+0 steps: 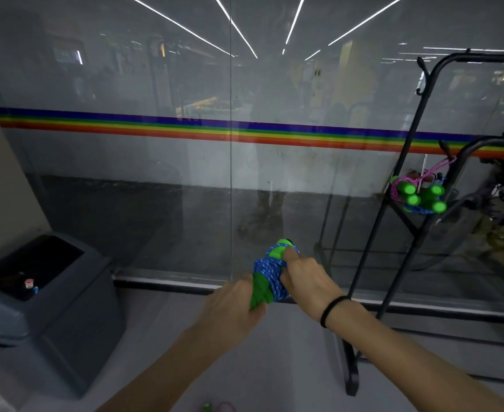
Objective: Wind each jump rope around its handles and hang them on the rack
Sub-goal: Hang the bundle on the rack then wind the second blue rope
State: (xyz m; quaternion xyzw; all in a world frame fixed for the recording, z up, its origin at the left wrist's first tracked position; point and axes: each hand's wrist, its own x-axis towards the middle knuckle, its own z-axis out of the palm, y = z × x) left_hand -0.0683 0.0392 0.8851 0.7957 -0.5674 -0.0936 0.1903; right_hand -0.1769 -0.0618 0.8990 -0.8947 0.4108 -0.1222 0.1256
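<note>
A blue jump rope (267, 273) is wound around its pair of green handles, held at waist height in front of the glass wall. My left hand (234, 307) grips the lower ends of the handles. My right hand (307, 281) pinches the blue cord near the upper end, its forefinger pressed against the top of the coil. To the right stands the black metal rack (405, 150). Two wound ropes (420, 194), one pink and one blue, both with green handles, hang from one of its hooks.
A dark grey lidded bin (45, 298) stands at the left on the floor. A glass wall (185, 179) with a rainbow stripe runs right in front. Part of another green handle with a pink cord (218, 407) lies on the floor at the bottom edge.
</note>
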